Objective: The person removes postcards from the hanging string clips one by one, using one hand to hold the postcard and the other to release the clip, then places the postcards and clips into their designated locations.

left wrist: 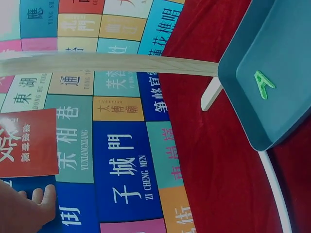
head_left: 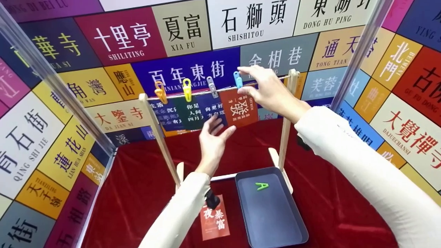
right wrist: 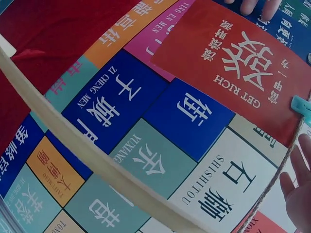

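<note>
A red card with white characters [head_left: 239, 109] hangs from a string [head_left: 201, 93], held by a light-blue clothespin [head_left: 237, 80]. My right hand [head_left: 270, 88] is beside that clothespin, thumb and fingers spread; in the right wrist view the hand [right wrist: 297, 187] stands apart from the clothespin [right wrist: 300, 105]. My left hand [head_left: 213, 146] is just below the cards with loosely spread fingers, near the red card's lower left; whether it touches a card cannot be told. Leftward hang a blue card [head_left: 220, 109], a green card [head_left: 187, 112] and a navy card [head_left: 165, 120], under grey [head_left: 212, 88], yellow [head_left: 187, 90] and orange [head_left: 160, 92] clothespins.
Wooden posts [head_left: 287, 120] hold up the string. A dark tray [head_left: 272, 213] with a green A-shaped clip [head_left: 262, 186] lies on red cloth [head_left: 330, 193]. Another red card [head_left: 215, 224] lies left of the tray. Panels with printed place names [head_left: 255, 20] stand behind and at both sides.
</note>
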The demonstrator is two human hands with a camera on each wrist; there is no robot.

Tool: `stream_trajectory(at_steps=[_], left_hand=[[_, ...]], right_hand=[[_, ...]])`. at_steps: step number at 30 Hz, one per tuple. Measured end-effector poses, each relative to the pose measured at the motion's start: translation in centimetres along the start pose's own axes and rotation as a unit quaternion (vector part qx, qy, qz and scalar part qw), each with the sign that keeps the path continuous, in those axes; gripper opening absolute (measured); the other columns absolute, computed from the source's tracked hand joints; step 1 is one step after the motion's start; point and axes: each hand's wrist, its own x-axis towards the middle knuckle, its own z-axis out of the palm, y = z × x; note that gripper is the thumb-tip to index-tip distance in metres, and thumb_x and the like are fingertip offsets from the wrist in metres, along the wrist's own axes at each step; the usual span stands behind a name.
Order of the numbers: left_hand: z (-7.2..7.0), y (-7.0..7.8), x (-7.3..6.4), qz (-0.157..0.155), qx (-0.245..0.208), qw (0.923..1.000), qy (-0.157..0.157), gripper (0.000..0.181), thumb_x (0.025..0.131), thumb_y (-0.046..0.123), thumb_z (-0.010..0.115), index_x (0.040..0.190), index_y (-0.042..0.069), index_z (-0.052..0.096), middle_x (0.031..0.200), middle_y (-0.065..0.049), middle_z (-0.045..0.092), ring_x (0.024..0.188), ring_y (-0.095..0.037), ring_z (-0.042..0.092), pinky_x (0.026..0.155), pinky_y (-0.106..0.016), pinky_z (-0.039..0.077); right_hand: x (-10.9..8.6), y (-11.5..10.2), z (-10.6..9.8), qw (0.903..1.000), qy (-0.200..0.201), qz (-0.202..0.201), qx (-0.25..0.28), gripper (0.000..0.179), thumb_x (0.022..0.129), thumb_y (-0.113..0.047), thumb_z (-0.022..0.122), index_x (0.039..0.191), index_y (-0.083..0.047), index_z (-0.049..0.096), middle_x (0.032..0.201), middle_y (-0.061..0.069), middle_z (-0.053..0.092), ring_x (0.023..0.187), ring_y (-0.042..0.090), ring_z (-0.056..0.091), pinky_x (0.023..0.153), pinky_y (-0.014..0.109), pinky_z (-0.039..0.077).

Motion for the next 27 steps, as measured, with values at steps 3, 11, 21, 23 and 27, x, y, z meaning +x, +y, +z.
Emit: stream_trajectory(at_steps=[3,11,21,23,27], left_hand=[[0.5,-0.3,0.5,-0.003,-0.008,0.9999,0.008,0.065,0.081,0.002,0.081,0.14,0.001,0.053,0.134,-0.021,0.062,0.125,-0.034,0.062,0.102,-0.036,0.058],[1.6,-0.9,1.4,-0.001,-0.017,0.9995,0.028,0.054,0.083,-0.001,0.078,0.134,-0.001,0.058,0.129,-0.024,0.065,0.12,-0.034,0.064,0.1,-0.033,0.059],[2.4,-1.5,1.8,0.004,-0.037,0.9988,0.031,0.041,0.091,-0.004,0.068,0.131,-0.005,0.059,0.124,-0.028,0.066,0.116,-0.036,0.066,0.1,-0.034,0.059],[2.5,-1.7,1.9,0.003,-0.042,0.9985,0.035,0.039,0.092,-0.003,0.067,0.13,-0.006,0.06,0.123,-0.028,0.066,0.114,-0.035,0.067,0.1,-0.033,0.059],[2.6,-1.9,1.7,-0.015,-0.052,0.9975,0.045,0.036,0.092,-0.001,0.068,0.127,-0.005,0.063,0.119,-0.026,0.068,0.105,-0.027,0.069,0.094,-0.034,0.061]], right_hand=[[0.2,0.1,0.1,0.9998,-0.004,0.017,0.004,0.057,0.093,-0.022,0.069,0.144,-0.004,0.051,0.136,0.019,0.062,0.132,0.035,0.055,0.121,0.048,0.039],[0.7,0.0,0.5,0.9965,-0.018,0.069,0.045,0.057,0.094,-0.024,0.068,0.146,-0.006,0.05,0.141,0.018,0.059,0.136,0.032,0.052,0.122,0.043,0.038],[1.1,-0.4,1.0,0.9933,-0.015,0.088,0.073,0.055,0.095,-0.017,0.067,0.146,-0.006,0.05,0.133,0.017,0.065,0.125,0.028,0.062,0.117,0.04,0.045],[1.1,-0.4,1.2,0.9936,-0.009,0.083,0.075,0.052,0.095,-0.014,0.067,0.144,-0.005,0.051,0.127,0.017,0.069,0.116,0.027,0.068,0.112,0.039,0.05],[1.0,-0.3,1.5,0.9936,-0.001,0.079,0.081,0.049,0.096,-0.009,0.066,0.143,-0.005,0.053,0.118,0.017,0.073,0.104,0.028,0.073,0.102,0.038,0.057]])
